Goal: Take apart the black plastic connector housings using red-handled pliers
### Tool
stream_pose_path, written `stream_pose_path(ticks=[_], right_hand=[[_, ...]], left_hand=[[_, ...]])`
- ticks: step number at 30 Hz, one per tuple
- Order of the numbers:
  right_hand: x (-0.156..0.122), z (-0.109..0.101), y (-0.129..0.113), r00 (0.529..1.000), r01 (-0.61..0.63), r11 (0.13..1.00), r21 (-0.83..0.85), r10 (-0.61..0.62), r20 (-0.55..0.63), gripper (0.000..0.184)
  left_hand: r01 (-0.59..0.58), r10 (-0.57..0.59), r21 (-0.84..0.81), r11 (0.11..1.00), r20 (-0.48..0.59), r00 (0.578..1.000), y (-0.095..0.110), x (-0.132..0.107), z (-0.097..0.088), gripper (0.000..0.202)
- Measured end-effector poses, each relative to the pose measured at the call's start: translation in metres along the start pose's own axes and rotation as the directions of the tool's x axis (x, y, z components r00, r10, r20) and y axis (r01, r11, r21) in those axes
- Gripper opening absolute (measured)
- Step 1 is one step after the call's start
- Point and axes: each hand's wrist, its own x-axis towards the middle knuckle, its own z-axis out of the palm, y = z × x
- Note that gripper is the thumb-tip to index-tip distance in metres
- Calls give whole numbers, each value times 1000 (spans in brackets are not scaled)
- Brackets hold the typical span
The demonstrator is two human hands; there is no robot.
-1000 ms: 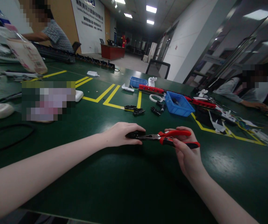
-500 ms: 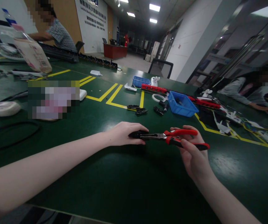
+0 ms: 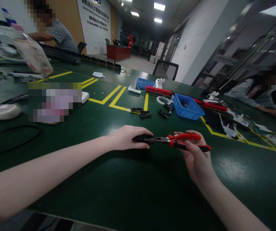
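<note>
My left hand [image 3: 130,137] is closed on a small black part [image 3: 141,138], whose kind I cannot make out because the fingers hide much of it. In my right hand [image 3: 196,154] are long-nose pliers [image 3: 173,140] with red and black handles, fingers and thumb wrapped around them. The pliers' narrow metal tips reach left to the black part, at or just inside its right end. Beyond the hands, several similar small black parts [image 3: 146,114] lie on the green table [image 3: 128,189].
A blue bin [image 3: 188,108] with dark pieces stands beyond my right hand, a white tape ring [image 3: 163,100] beside it. Farther back is another blue bin [image 3: 145,83] near a red strip [image 3: 158,90]. To the left are a tape roll [image 3: 3,111] and a bottle [image 3: 33,54]. Other people sit at both sides.
My right hand and the pliers have shifted slightly left, and the handles sit a little closer together. My left hand stays in place with the black part.
</note>
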Motion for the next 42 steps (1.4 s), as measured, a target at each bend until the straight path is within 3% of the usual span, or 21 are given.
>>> stream_pose_path(ticks=[8,17,24,33,42], right_hand=[[0,1,1,1000,-19,1000,2,19,-9,36],[1,-1,0,999,51,997,-56,-51,4,34],[3,-1,2,999,33,998,-52,-35,-38,35],[1,2,-2,998,26,998,-49,-29,-62,39],[2,-3,0,998,66,995,-79,-66,-1,36]], left_hand=[[-27,32,98,995,-51,998,-3,1,4,41],[-37,33,119,992,36,999,-3,3,1,36],[-85,94,123,989,-71,993,-4,3,5,41],[-128,135,147,981,-36,990,-6,1,4,37],[39,-30,214,976,-42,999,-2,3,4,49]])
